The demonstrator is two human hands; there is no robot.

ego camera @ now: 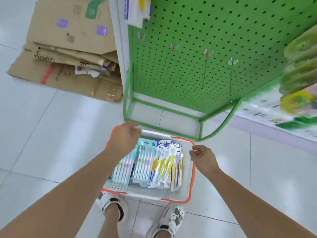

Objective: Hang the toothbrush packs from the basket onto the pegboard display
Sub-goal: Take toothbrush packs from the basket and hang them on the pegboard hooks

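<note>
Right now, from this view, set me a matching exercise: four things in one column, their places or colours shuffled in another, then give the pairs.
Things:
1. pegboard
2. basket
3. cardboard
4. toothbrush packs

Places and colours:
A. flattened on the floor, left of the display
B. lying inside the basket
C. green, with bare hooks
D. white with an orange rim, by the person's feet

Pairs: 1-C, 2-D, 3-A, 4-B

You get bright, even overhead light, soft sheen on the floor tiles (51,126), faint shadows only, wide-angle bending toward the edges, heavy motion blur on the goods at the right edge (298,78), overall softness in fine detail.
</note>
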